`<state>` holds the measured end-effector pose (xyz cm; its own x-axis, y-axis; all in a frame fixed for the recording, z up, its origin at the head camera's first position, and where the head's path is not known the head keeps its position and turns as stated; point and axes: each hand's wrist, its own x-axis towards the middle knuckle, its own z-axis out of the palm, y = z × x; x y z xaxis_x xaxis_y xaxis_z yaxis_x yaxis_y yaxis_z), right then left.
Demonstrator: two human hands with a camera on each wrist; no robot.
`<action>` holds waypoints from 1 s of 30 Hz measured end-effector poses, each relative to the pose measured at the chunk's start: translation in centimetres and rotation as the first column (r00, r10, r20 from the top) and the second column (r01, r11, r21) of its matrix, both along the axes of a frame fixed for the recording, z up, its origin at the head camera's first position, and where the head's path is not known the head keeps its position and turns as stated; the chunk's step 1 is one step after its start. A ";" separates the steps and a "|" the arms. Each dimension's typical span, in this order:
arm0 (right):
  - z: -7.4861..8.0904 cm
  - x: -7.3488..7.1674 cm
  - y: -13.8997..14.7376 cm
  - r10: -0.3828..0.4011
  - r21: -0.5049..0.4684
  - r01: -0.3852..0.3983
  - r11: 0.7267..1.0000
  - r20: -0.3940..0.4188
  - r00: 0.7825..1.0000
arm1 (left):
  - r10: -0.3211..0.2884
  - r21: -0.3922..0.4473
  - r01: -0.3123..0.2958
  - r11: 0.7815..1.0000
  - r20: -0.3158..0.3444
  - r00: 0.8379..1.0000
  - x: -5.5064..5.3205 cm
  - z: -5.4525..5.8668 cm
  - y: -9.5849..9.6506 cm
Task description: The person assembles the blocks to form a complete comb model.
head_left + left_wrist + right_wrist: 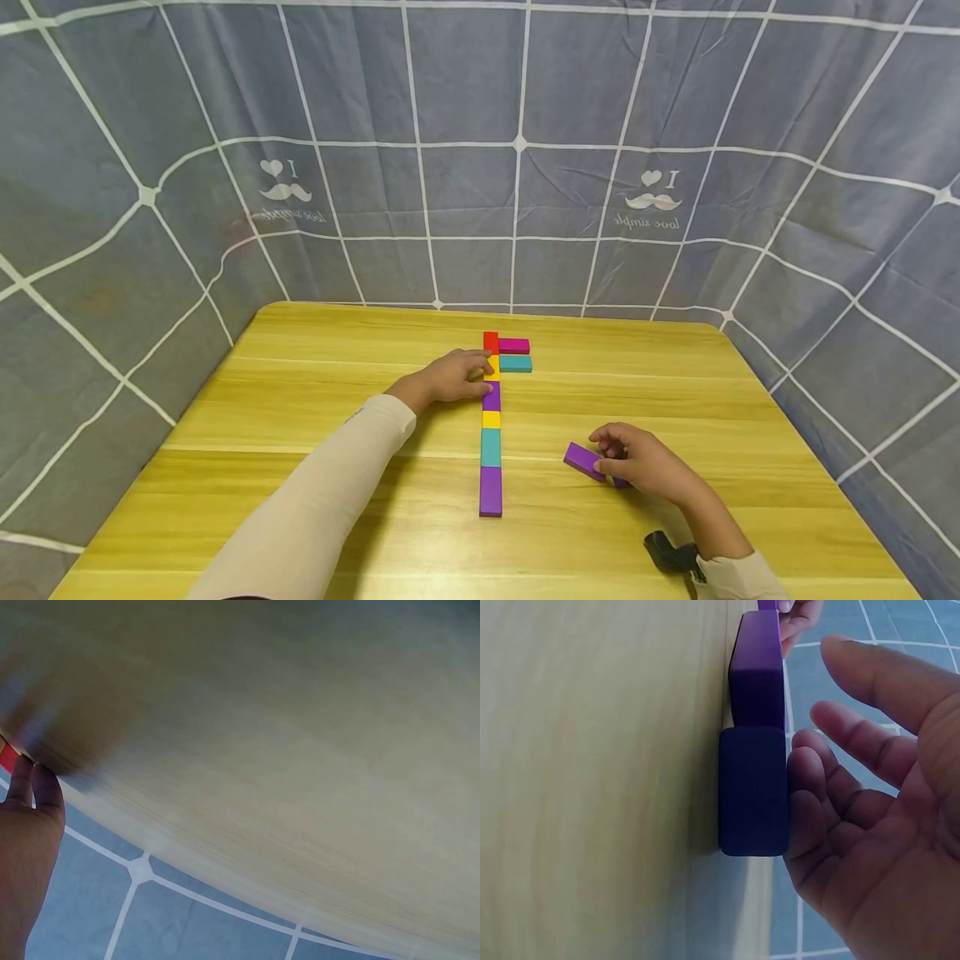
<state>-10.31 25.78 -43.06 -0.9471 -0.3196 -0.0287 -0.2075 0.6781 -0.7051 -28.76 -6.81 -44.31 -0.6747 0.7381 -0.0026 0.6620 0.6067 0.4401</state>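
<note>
A straight column of flat blocks runs down the table: red (pixel 491 342), yellow, purple (pixel 491 398), yellow (pixel 491 420), teal (pixel 491 447) and purple (pixel 491 492). My left hand (pixel 453 377) reaches in from the left, with fingertips over the upper yellow block (pixel 491 374) and the thumb at the purple one below. Lower right, my right hand (pixel 637 458) hovers loosely curved beside a separate purple block (pixel 583 460). A dark block (pixel 754 791) stands next to its fingers in the right wrist view, where the thumb is apart from the blocks.
A magenta block (pixel 513 346) and a teal block (pixel 515 364) extend right from the column's top. A black object (pixel 667 552) is at the right wrist. Grey cloth (pixel 465 192) with white lines hangs behind the wooden table (pixel 315 383).
</note>
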 end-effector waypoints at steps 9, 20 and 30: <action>-0.1 -0.1 -0.1 0.003 0.028 -0.003 1.000 -0.018 1.000 | 0.008 0.000 -0.008 1.000 0.010 1.000 -0.1 0.0 -0.1; -0.2 0.1 -0.6 0.020 0.081 -0.017 0.997 -0.043 0.999 | -0.001 0.005 0.001 1.000 -0.001 1.000 -0.1 0.0 -0.1; -0.6 0.0 -0.8 0.026 0.106 -0.019 0.994 -0.071 0.997 | -0.001 0.001 0.001 1.000 0.000 1.000 -0.1 0.0 -0.1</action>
<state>-10.32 24.99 -43.68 -0.9405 -0.3397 0.0044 -0.2711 0.7426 -0.6125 -28.84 -6.88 -44.33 -0.6736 0.7391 -0.0016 0.6629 0.6052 0.4407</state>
